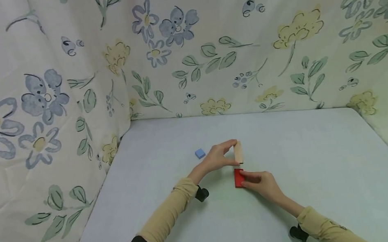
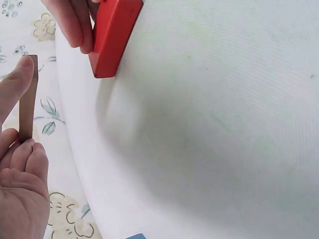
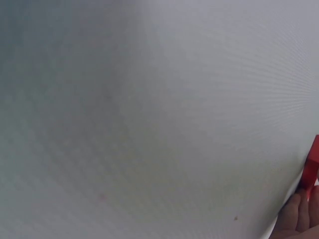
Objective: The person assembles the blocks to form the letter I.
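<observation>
a left hand (image 1: 217, 157) pinches a wooden block (image 1: 238, 152) by its near and far ends, as a right hand (image 1: 264, 185) grips a red block (image 1: 238, 178) just nearer, at the middle of a white table (image 1: 315, 162). a light, even pinch should keep both straight. a blue block (image 1: 200, 153) sits left, close enough to bump; a floral curtain (image 1: 217, 72) hangs beyond.

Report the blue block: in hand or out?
Out: the blue block lies on the table; the left hand holds a wooden block, the right hand a red block.
</observation>
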A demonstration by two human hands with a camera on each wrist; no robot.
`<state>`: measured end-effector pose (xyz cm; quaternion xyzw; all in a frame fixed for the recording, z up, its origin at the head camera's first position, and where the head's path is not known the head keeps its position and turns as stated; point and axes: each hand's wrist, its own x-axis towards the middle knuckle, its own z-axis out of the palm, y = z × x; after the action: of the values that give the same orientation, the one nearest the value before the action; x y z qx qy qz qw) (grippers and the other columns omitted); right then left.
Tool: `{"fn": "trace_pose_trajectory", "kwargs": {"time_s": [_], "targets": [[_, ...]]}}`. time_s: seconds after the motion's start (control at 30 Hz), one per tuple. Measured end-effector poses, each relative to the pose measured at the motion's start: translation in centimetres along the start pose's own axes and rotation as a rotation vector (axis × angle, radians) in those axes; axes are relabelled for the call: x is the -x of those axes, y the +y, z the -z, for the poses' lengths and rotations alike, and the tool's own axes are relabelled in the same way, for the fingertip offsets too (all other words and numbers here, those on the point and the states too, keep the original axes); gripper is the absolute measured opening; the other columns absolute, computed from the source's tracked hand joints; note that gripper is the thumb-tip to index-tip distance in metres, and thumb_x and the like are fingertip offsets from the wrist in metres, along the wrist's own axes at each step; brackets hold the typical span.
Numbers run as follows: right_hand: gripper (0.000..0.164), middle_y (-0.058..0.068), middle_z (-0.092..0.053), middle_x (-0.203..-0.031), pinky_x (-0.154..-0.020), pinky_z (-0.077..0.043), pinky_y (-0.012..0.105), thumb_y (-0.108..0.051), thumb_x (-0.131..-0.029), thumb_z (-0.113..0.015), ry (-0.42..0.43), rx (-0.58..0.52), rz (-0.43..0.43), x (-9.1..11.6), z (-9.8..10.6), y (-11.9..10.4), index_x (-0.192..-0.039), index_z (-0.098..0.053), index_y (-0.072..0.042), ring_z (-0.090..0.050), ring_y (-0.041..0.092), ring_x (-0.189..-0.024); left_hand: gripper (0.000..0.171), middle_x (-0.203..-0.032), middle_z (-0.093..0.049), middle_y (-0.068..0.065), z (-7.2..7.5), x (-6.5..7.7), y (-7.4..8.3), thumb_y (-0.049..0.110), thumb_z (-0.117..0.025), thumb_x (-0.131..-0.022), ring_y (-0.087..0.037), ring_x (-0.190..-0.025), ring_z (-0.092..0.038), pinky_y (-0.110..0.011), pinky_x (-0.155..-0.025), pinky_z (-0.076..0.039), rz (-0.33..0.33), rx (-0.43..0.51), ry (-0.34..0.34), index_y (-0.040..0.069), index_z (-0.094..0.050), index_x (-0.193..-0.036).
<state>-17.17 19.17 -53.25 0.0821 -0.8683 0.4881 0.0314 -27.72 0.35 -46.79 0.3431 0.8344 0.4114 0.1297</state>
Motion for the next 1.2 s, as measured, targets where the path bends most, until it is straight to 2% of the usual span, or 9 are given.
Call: {"fn": "trace_pose_trajectory", "kwargs": {"time_s": [0.4,1.0,1.2], "targets": [[0.037,0.007,-0.072,-0.108,-0.085,-0.051,0.019,-0.019,-0.077,-0.078,0.017,0.019,0.006,-0.1,0.1,0.1,-0.112,-0.071,-0.011,-0.065,0.025,-0.107,0.08,-0.152,-0.036,-0.008,-0.8,-0.1,-0.6,0.013,-0.079,-0.077,-0.018,-0.139,-0.037,-0.026,-0.109,-0.038,0.014,0.009,-0.004,0.005,-0.038,-0.145],[0.038,0.008,-0.071,-0.111,-0.086,-0.051,0.02,-0.014,-0.077,-0.078,0.007,0.023,0.021,0.0,0.1,-0.3,-0.114,-0.07,-0.008,-0.064,0.026,-0.108,0.079,-0.152,-0.036,-0.006,-2.0,-0.8,-1.9,0.019,-0.079,-0.078,-0.018,-0.139,-0.037,-0.026,-0.108,-0.039,0.037,-0.061,-0.028,0.004,-0.038,-0.145],[0.037,0.008,-0.071,-0.11,-0.09,-0.052,0.026,-0.015,-0.077,-0.078,0.012,0.025,-0.002,0.0,0.0,-0.4,-0.113,-0.07,-0.008,-0.063,0.027,-0.11,0.079,-0.152,-0.037,-0.007,-2.2,-0.8,-2.1,0.019,-0.079,-0.078,-0.018,-0.139,-0.037,-0.026,-0.108,-0.04,0.056,-0.069,-0.034,0.006,-0.038,-0.145]]}}
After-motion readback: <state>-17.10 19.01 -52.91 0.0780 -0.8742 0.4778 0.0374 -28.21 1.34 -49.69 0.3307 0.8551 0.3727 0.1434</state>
